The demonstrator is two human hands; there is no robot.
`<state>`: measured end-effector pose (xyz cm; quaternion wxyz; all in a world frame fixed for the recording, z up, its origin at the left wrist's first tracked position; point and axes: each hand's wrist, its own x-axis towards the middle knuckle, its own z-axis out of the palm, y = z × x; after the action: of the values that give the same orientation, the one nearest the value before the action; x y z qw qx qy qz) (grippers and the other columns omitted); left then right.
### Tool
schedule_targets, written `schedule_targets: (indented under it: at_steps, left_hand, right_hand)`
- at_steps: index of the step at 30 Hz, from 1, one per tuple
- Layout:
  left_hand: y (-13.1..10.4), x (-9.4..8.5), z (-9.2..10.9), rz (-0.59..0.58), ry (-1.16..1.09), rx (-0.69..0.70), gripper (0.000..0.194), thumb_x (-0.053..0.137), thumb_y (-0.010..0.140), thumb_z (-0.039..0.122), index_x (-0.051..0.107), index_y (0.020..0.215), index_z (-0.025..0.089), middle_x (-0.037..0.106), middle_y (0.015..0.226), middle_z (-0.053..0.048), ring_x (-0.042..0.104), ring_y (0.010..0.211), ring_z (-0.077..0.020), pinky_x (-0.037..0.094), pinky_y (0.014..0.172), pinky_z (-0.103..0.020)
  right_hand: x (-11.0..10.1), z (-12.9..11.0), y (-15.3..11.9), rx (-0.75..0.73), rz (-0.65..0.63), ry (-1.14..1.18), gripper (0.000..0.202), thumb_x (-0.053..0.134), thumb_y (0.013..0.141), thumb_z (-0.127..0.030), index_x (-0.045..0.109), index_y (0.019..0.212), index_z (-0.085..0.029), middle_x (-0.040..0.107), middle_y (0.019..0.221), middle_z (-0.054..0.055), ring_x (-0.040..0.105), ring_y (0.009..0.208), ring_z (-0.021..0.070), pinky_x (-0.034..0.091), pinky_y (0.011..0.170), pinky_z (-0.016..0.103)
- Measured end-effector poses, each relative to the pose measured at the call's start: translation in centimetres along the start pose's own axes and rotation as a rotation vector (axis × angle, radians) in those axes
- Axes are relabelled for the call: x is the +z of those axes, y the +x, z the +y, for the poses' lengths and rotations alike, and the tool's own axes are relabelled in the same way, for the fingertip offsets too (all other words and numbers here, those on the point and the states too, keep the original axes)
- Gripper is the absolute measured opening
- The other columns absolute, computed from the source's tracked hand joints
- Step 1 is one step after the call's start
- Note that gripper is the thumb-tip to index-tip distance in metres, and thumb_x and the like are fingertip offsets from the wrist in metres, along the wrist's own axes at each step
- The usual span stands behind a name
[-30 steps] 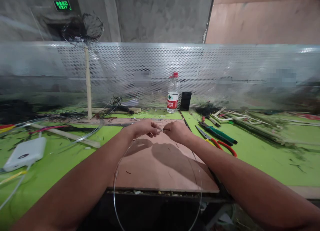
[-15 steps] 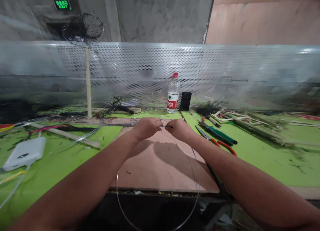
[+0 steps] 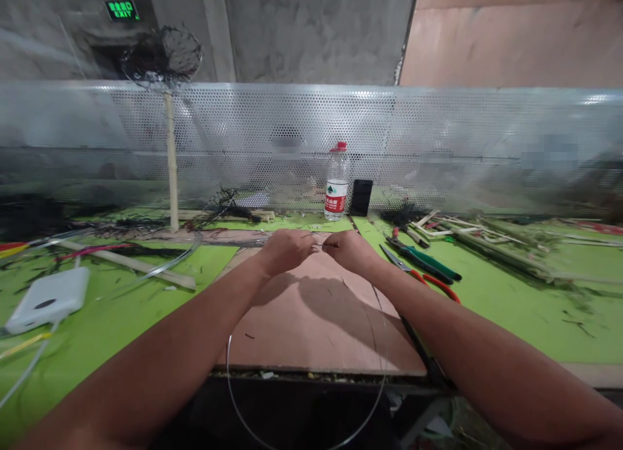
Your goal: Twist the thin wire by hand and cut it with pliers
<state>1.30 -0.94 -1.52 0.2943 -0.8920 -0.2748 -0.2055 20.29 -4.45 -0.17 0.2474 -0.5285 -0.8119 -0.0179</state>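
Note:
My left hand [image 3: 288,250] and my right hand [image 3: 349,251] are close together over the far half of a brown board [image 3: 292,346]. Both are closed, fingertips pinched on a thin wire [image 3: 230,394], with a small gap between the hands. The wire curves down into a wide, shiny loop that hangs beneath my forearms and past the board's near edge. How its ends meet is hidden by my fingers.
Right of my hands lie orange-handled scissors [image 3: 442,287] and green-handled pliers [image 3: 431,263], with bamboo strips beyond. A water bottle [image 3: 337,190] and a black phone [image 3: 361,198] stand behind. A white power bank [image 3: 51,299] and a bamboo stick [image 3: 131,266] lie left.
My hands stay in nearly the same place, with only slight finger movement on the wire. The loop hangs almost as before.

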Motion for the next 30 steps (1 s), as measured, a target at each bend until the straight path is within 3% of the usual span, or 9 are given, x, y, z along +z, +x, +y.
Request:
schedule_targets:
  at_steps: [5, 9, 17, 23, 26, 30]
  left_hand:
    - [0.1, 0.1, -0.1, -0.022, -0.089, -0.070, 0.032, 0.040, 0.090, 0.036, 0.059, 0.076, 0.014, 0.061, 0.072, -0.006, 0.053, 0.065, -0.0149, 0.031, 0.055, -0.025]
    - [0.4, 0.0, -0.2, -0.039, -0.343, -0.194, 0.030, 0.047, 0.086, 0.038, 0.062, 0.074, 0.015, 0.062, 0.070, -0.004, 0.054, 0.065, -0.0138, 0.032, 0.057, -0.024]
    - [0.8, -1.3, -0.4, -0.287, -1.000, -0.464, 0.025, 0.053, 0.077, 0.034, 0.055, 0.061, 0.015, 0.052, 0.052, 0.001, 0.047, 0.050, -0.0093, 0.034, 0.050, -0.021]
    - [0.3, -0.3, -0.6, -0.422, -1.392, -0.653, 0.023, 0.062, 0.067, 0.030, 0.048, 0.056, 0.015, 0.045, 0.049, 0.004, 0.043, 0.046, -0.0070, 0.035, 0.048, -0.021]
    - [0.2, 0.0, -0.7, -0.504, -1.479, -0.728, 0.027, 0.065, 0.065, 0.033, 0.047, 0.056, 0.014, 0.043, 0.049, 0.004, 0.040, 0.044, -0.0059, 0.032, 0.045, -0.021]
    - [0.0, -0.6, -1.1, -0.489, -1.539, -0.757, 0.034, 0.066, 0.066, 0.045, 0.055, 0.072, 0.013, 0.055, 0.064, 0.000, 0.041, 0.048, -0.0053, 0.034, 0.047, -0.021]
  right_hand:
    - [0.0, -0.1, 0.0, 0.017, -0.002, -0.056, 0.023, 0.050, 0.081, -0.030, 0.071, 0.082, -0.022, 0.068, 0.076, 0.003, 0.053, 0.063, 0.0127, 0.029, 0.053, 0.023]
    - [0.2, -0.1, -0.1, -0.015, 0.008, -0.120, 0.023, 0.049, 0.082, -0.032, 0.071, 0.081, -0.023, 0.069, 0.080, 0.003, 0.055, 0.067, 0.0134, 0.028, 0.053, 0.023]
    - [0.4, -0.6, -0.2, -0.041, -0.044, -0.202, 0.025, 0.047, 0.084, -0.033, 0.070, 0.081, -0.022, 0.069, 0.082, 0.004, 0.058, 0.072, 0.0149, 0.032, 0.056, 0.023]
    - [0.4, -1.2, -0.4, -0.101, -0.088, -0.265, 0.025, 0.047, 0.084, -0.031, 0.070, 0.081, -0.022, 0.070, 0.082, 0.006, 0.059, 0.073, 0.0165, 0.034, 0.059, 0.024]
    - [0.6, -0.9, -0.4, -0.101, -0.110, -0.213, 0.024, 0.049, 0.082, -0.030, 0.071, 0.081, -0.021, 0.070, 0.082, 0.006, 0.059, 0.074, 0.0167, 0.035, 0.060, 0.024]
    - [0.6, 0.0, -0.1, -0.027, -0.100, -0.083, 0.020, 0.052, 0.080, -0.028, 0.071, 0.080, -0.020, 0.069, 0.079, 0.005, 0.057, 0.069, 0.0143, 0.035, 0.058, 0.022]
